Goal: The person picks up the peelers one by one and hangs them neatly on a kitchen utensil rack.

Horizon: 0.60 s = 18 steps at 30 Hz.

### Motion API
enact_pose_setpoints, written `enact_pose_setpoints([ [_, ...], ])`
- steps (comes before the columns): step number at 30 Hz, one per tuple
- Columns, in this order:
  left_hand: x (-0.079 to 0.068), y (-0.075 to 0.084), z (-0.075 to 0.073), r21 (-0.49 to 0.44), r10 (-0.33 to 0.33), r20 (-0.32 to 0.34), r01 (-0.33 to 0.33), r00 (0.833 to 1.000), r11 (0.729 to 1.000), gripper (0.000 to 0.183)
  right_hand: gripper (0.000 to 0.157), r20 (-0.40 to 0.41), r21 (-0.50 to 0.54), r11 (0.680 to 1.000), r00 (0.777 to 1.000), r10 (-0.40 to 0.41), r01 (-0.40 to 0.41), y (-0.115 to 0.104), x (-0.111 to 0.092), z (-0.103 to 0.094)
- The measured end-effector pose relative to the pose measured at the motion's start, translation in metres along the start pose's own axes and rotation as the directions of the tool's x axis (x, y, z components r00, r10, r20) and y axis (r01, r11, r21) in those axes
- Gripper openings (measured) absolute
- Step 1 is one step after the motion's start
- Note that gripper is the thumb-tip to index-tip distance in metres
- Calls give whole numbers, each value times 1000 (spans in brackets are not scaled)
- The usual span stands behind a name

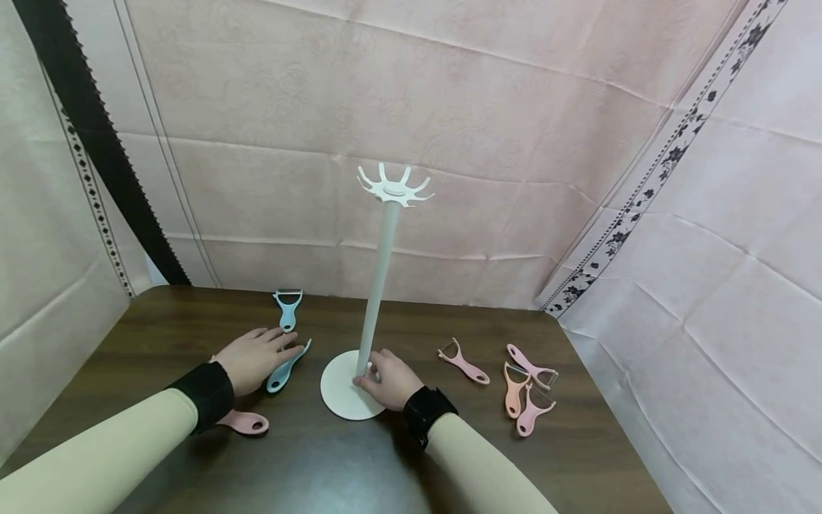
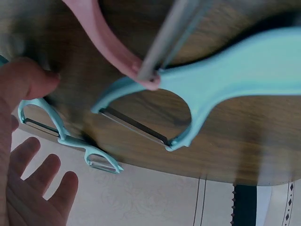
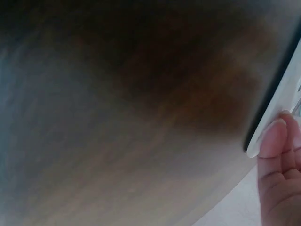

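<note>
A white stand (image 1: 379, 278) with a round base and a crown of upturned hooks rises from the table, its hooks bare. My right hand (image 1: 392, 382) is low at its pole, thumb and fingers curled in at the foot just over the base (image 3: 277, 106). My left hand (image 1: 257, 357) hovers, fingers spread, over a blue peeler (image 1: 282, 373); another blue peeler (image 1: 288, 312) lies beyond its fingertips. Beneath the left wrist a pink peeler (image 1: 249, 423) shows only its handle. The left wrist view reveals its head (image 2: 117, 56) overlapping a further blue peeler (image 2: 225, 75).
On the right side of the brown table (image 1: 308, 471) lie a separate pink peeler (image 1: 465, 363) and a cluster: an orange peeler (image 1: 512, 396) and two pink peelers (image 1: 528, 364). Pale cloth (image 1: 449, 107) hangs behind the table and at both sides.
</note>
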<state>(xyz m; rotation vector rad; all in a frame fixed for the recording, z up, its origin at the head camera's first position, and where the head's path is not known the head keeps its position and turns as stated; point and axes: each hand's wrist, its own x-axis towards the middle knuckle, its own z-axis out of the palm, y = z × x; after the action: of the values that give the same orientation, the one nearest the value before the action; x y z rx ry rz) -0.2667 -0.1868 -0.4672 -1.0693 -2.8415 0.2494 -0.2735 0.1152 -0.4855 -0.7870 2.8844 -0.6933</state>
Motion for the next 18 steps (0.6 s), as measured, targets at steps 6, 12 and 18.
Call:
enact_pose_setpoints([
  [6,10,5,0,27,19,7,-19,1000,999,62,35,65,33,996,995,81,-83,4,2,-1],
  [12,15,4,1,47,36,13,-37,999,998,65,38,84,18,994,991,103,-105,6,5,2],
  [18,18,2,5,41,29,20,-30,999,999,58,47,100,-21,995,990,98,-97,3,7,8],
])
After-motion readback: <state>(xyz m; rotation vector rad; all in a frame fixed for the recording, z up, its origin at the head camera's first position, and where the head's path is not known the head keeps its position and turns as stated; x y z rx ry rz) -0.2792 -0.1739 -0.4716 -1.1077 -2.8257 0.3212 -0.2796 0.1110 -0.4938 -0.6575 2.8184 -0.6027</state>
